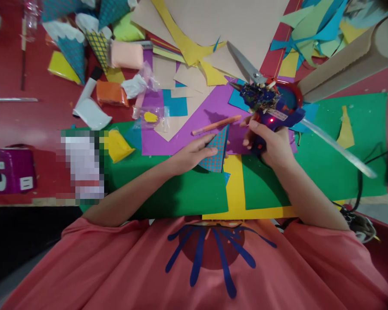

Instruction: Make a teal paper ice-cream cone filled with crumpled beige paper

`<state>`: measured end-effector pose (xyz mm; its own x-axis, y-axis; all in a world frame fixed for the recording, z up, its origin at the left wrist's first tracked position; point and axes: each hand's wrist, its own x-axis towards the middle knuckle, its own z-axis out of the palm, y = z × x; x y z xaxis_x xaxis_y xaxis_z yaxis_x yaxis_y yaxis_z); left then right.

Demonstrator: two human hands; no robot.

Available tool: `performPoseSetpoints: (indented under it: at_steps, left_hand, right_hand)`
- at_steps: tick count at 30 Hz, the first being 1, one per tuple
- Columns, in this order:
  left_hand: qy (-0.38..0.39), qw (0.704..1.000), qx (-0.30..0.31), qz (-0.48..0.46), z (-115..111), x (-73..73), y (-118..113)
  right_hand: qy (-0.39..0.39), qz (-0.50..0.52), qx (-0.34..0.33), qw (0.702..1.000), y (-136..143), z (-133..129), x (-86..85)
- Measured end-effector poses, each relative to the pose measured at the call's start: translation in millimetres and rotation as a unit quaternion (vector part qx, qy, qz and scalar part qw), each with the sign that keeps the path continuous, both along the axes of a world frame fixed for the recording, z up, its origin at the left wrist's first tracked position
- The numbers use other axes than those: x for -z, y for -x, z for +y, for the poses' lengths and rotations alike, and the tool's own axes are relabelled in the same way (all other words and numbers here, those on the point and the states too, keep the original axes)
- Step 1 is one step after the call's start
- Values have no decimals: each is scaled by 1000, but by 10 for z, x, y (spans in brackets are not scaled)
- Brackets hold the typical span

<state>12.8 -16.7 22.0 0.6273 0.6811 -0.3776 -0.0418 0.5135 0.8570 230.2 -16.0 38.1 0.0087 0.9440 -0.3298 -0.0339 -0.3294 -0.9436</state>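
My left hand (197,153) is closed on a blue paper cone (216,157) with an orange grid pattern, its thumb lying across the near face. In my right hand (273,142) is a dark blue hot glue gun (280,110), a small red light lit on its body and a long clear glue stick (339,148) running out of its back. The gun's nozzle (236,86) points left, beyond the cone. An orange marker (216,125) lies just past the cone on purple paper (203,112).
Scissors (245,64) lie open behind the glue gun, near a red tape ring (294,92). Finished cones (69,47) and clay packets (126,54) sit at the back left. A cardboard roll (345,64) and paper scraps (313,26) occupy the right. Green sheets (168,185) cover the near edge.
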Motion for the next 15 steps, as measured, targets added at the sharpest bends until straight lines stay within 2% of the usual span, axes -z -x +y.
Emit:
performPoseSetpoints:
  at_steps: [6, 10, 15]
  left_hand:
    - [-135, 985, -55, 96, 60, -9, 121]
    - [-191, 965, -88, 158, 51, 43, 159]
    - [-253, 946, -79, 188, 51, 110, 171]
  right_hand:
    - [-37, -53, -94, 993, -340, 107, -60]
    - [-27, -85, -110, 990, -336, 85, -4]
    - [-16, -79, -119, 990, -300, 66, 20]
